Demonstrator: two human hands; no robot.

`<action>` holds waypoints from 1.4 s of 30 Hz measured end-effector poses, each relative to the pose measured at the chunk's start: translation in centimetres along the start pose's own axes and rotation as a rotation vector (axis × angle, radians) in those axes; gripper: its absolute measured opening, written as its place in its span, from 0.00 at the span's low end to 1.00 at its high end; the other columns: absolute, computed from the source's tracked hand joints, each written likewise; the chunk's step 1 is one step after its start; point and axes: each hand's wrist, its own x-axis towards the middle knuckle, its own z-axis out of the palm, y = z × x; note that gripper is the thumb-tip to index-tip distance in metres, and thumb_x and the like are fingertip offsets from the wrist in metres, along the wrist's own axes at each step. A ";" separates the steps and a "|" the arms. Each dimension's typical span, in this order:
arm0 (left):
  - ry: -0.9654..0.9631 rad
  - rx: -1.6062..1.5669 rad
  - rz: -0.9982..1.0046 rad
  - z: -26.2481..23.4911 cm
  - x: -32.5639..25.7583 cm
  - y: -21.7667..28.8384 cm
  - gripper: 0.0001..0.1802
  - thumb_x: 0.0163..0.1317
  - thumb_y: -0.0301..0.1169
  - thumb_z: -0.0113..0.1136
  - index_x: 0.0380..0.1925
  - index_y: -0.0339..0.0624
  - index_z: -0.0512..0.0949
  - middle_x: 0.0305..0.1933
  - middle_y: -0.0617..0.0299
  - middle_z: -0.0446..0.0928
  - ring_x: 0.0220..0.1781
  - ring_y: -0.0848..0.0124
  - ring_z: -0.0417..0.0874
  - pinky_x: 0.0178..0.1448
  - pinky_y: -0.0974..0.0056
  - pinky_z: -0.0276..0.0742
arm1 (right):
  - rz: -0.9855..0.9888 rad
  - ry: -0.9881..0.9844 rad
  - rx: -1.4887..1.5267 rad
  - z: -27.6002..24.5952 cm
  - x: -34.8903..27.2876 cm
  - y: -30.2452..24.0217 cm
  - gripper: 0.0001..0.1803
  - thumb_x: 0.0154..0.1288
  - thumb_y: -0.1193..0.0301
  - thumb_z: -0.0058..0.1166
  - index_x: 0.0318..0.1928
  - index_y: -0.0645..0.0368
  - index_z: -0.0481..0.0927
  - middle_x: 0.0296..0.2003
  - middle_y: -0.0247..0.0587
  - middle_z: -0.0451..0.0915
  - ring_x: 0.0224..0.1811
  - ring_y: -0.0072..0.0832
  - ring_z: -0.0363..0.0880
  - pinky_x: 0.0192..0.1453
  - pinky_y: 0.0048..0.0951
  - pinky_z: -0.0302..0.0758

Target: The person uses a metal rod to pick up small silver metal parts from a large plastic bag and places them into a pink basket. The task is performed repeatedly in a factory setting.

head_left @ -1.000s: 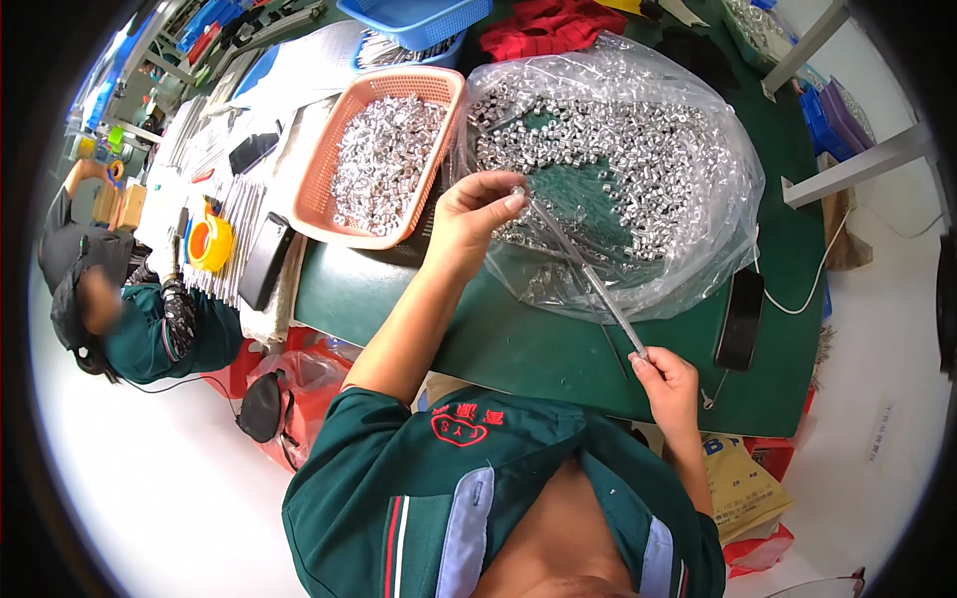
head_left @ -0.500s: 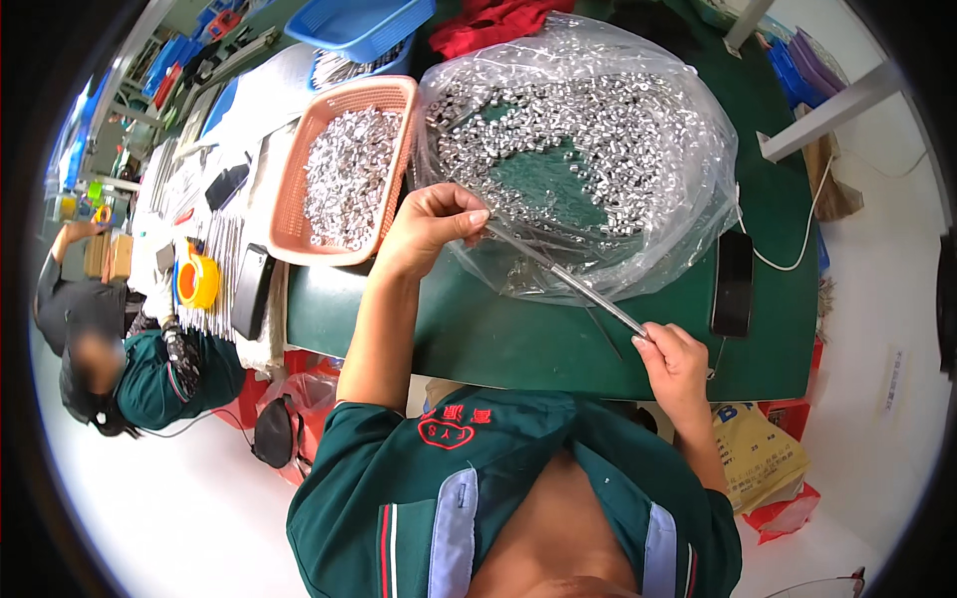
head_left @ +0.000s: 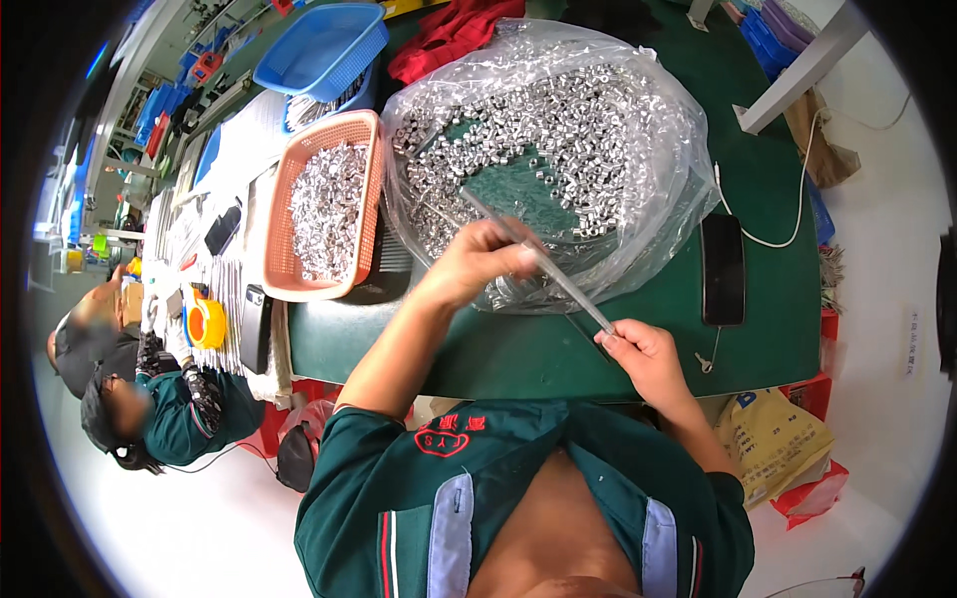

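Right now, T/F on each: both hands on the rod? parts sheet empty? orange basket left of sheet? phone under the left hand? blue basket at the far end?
1. Both the left hand and the right hand grip the thin metal rod. True.
2. The clear plastic sheet is empty. False: it holds a spread of small silver parts.
3. The orange basket sits left of the sheet. True.
4. The black phone lies under the left hand. False: it lies on the green table, right of the sheet.
5. A blue basket stands beyond the orange one. True.

Left hand reaches forward, right hand low (both grips closed)
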 end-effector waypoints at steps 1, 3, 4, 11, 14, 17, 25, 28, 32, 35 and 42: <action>-0.054 0.018 -0.042 0.6 0.4 -0.4 0.10 0.57 0.27 0.70 0.37 0.35 0.81 0.33 0.65 0.81 0.36 0.78 0.79 0.41 0.69 0.76 | 0.020 0.014 0.028 0.0 0.2 -0.2 0.08 0.68 0.73 0.57 0.36 0.67 0.81 0.22 0.28 0.72 0.26 0.12 0.65 0.29 0.21 0.64; -0.023 0.062 -0.028 0.4 1.1 0.5 0.10 0.59 0.26 0.69 0.38 0.35 0.81 0.35 0.64 0.82 0.37 0.79 0.79 0.42 0.68 0.76 | 0.020 0.061 0.029 -0.3 0.5 -0.2 0.08 0.68 0.73 0.57 0.36 0.67 0.81 0.22 0.27 0.71 0.26 0.12 0.64 0.29 0.20 0.63; -0.010 0.082 -0.021 0.2 1.8 1.1 0.09 0.60 0.26 0.68 0.39 0.34 0.81 0.36 0.64 0.82 0.37 0.79 0.79 0.42 0.68 0.77 | 0.000 0.094 0.002 -0.7 0.6 0.1 0.08 0.68 0.73 0.57 0.36 0.67 0.81 0.22 0.27 0.71 0.26 0.12 0.64 0.29 0.20 0.63; 0.314 1.149 0.311 -2.3 9.0 0.8 0.15 0.56 0.27 0.65 0.45 0.40 0.82 0.40 0.52 0.80 0.39 0.57 0.83 0.46 0.58 0.78 | -0.005 0.238 0.110 -1.2 0.8 1.9 0.08 0.69 0.73 0.57 0.38 0.68 0.81 0.22 0.24 0.70 0.26 0.11 0.62 0.28 0.18 0.61; 0.304 1.288 0.348 -2.8 10.8 -0.6 0.14 0.54 0.25 0.64 0.43 0.41 0.82 0.42 0.50 0.78 0.42 0.47 0.80 0.48 0.52 0.77 | 0.016 0.233 0.151 -1.5 0.6 2.1 0.08 0.69 0.73 0.57 0.39 0.67 0.81 0.23 0.24 0.70 0.26 0.10 0.62 0.29 0.17 0.61; 0.311 1.356 0.293 -2.3 11.4 -0.7 0.12 0.54 0.26 0.64 0.41 0.41 0.81 0.40 0.50 0.78 0.42 0.48 0.80 0.47 0.51 0.77 | -0.037 0.231 0.143 -1.5 0.6 2.8 0.08 0.71 0.72 0.54 0.41 0.65 0.81 0.21 0.21 0.67 0.21 0.08 0.59 0.24 0.16 0.55; 0.244 1.318 0.288 -2.8 10.7 -1.1 0.10 0.55 0.27 0.63 0.39 0.42 0.82 0.40 0.51 0.78 0.41 0.50 0.81 0.46 0.52 0.78 | -0.016 0.217 0.168 -1.7 0.5 2.2 0.08 0.70 0.73 0.56 0.39 0.67 0.81 0.24 0.24 0.71 0.27 0.11 0.63 0.30 0.17 0.62; 0.254 1.276 0.275 -2.3 10.0 -0.3 0.12 0.54 0.25 0.64 0.40 0.41 0.82 0.39 0.52 0.78 0.41 0.51 0.81 0.48 0.55 0.77 | -0.026 0.218 0.166 -1.7 0.6 2.3 0.08 0.70 0.73 0.56 0.39 0.67 0.81 0.23 0.24 0.71 0.26 0.11 0.63 0.30 0.17 0.62; 0.244 1.267 0.359 -1.8 9.7 0.3 0.14 0.52 0.26 0.66 0.41 0.42 0.83 0.40 0.54 0.78 0.43 0.53 0.81 0.50 0.56 0.76 | -0.036 0.221 0.164 -1.7 0.6 2.4 0.08 0.69 0.73 0.57 0.38 0.67 0.80 0.23 0.24 0.70 0.26 0.11 0.63 0.29 0.17 0.62; 0.197 1.310 0.356 -1.7 9.8 0.0 0.13 0.50 0.27 0.67 0.39 0.43 0.84 0.41 0.55 0.79 0.47 0.55 0.80 0.52 0.55 0.76 | -0.037 0.218 0.165 -1.8 0.6 2.4 0.08 0.69 0.73 0.57 0.38 0.67 0.80 0.23 0.24 0.70 0.26 0.11 0.62 0.29 0.17 0.62; 0.311 1.170 0.383 -1.7 9.4 0.0 0.12 0.53 0.27 0.66 0.39 0.41 0.84 0.40 0.54 0.81 0.43 0.54 0.82 0.50 0.56 0.78 | -0.040 0.225 0.152 -1.8 0.6 2.2 0.07 0.69 0.74 0.57 0.38 0.68 0.80 0.22 0.25 0.69 0.26 0.11 0.62 0.29 0.18 0.61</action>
